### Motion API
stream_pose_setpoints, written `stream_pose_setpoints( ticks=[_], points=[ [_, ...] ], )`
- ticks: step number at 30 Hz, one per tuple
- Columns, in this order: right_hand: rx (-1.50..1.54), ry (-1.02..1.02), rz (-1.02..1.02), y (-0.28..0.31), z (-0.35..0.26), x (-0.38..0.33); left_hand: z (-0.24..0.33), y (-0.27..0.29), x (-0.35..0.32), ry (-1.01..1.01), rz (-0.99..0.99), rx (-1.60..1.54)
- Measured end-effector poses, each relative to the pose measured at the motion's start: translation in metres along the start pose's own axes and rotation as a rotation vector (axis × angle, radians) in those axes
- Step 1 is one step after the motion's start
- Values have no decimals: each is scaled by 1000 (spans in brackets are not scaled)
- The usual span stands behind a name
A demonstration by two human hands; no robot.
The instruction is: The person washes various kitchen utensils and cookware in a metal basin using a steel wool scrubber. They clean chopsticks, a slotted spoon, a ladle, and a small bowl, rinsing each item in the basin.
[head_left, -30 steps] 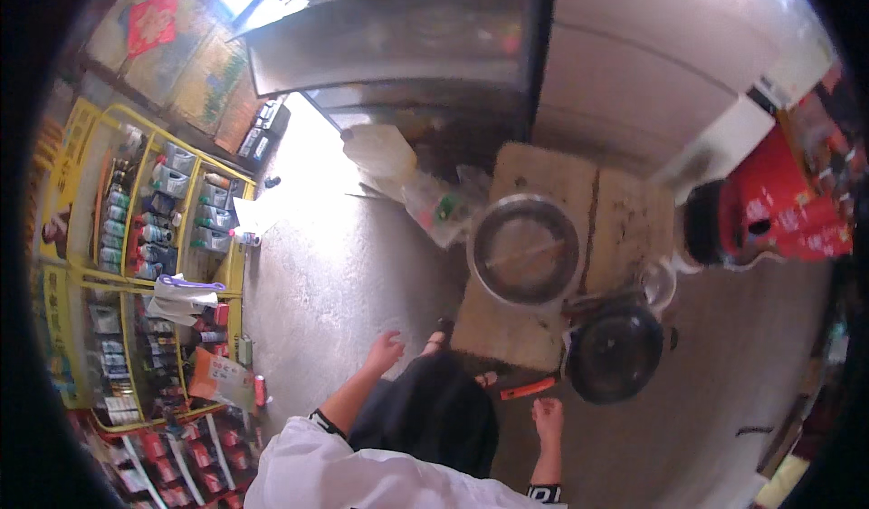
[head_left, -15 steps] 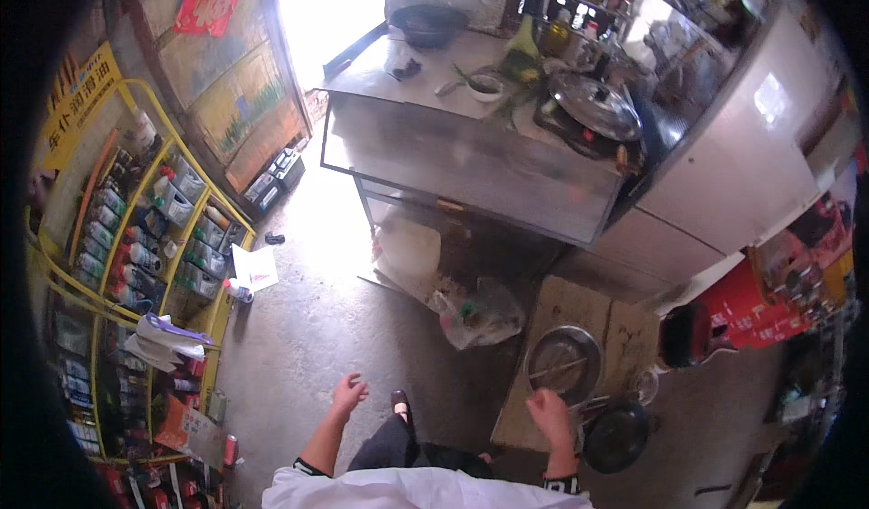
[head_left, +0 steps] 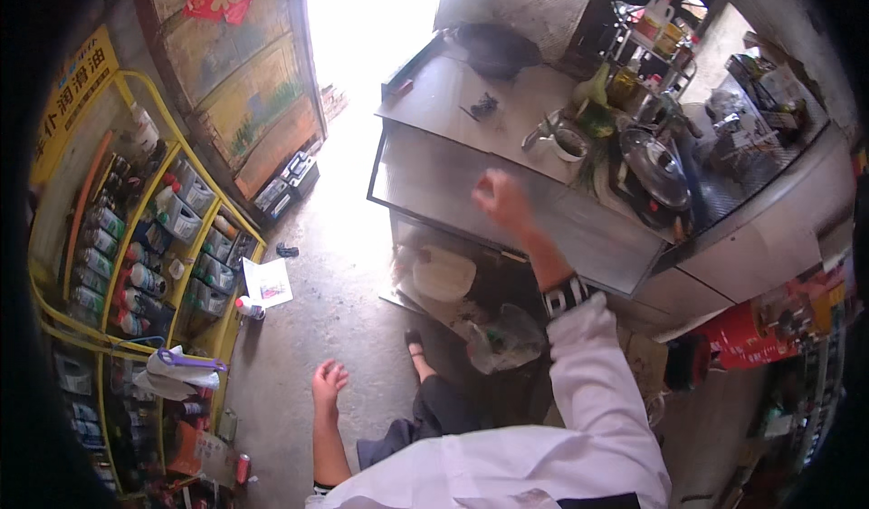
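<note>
My right hand [head_left: 504, 199] is held out over the front panel of the metal counter [head_left: 434, 160]. Its fingers are curled in toward the thumb, a little blurred, and nothing shows in them. Down at the left, my left hand [head_left: 329, 380] hangs above the floor with loosely bent fingers apart, holding nothing. On the countertop, nearest the right hand, are a white cup [head_left: 570, 143] with something leafy beside it and a small dark clump [head_left: 484, 106]. Farther right stands a pan with a shiny lid [head_left: 654, 167].
A yellow shelf rack [head_left: 172, 228] of bottles runs along the left. A bottle [head_left: 250, 308], a white sheet [head_left: 268, 283] and a black box [head_left: 286, 187] are on the floor. Under the counter lie a white container [head_left: 444, 275] and a plastic bag [head_left: 507, 341]. A bright doorway [head_left: 371, 29] stands ahead.
My right hand has risen from above the round pan on the low board to the counter front. My body has moved forward; the pans on the low board are no longer visible.
</note>
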State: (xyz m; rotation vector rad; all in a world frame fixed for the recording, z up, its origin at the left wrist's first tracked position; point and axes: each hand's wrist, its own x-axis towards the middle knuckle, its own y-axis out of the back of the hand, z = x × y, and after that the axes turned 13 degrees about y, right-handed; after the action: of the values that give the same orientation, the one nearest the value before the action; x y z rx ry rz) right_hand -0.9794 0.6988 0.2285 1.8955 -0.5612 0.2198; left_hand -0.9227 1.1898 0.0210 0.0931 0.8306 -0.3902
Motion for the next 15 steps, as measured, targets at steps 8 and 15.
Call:
stream_pose_setpoints(
  ticks=[8,15],
  points=[
    [-283,-222,265,-39,116,202,122,47,67,-38,188,-123],
    [-358,-329,-2,-54,195,209,196,73,107,-79,246,-148]
  ],
)
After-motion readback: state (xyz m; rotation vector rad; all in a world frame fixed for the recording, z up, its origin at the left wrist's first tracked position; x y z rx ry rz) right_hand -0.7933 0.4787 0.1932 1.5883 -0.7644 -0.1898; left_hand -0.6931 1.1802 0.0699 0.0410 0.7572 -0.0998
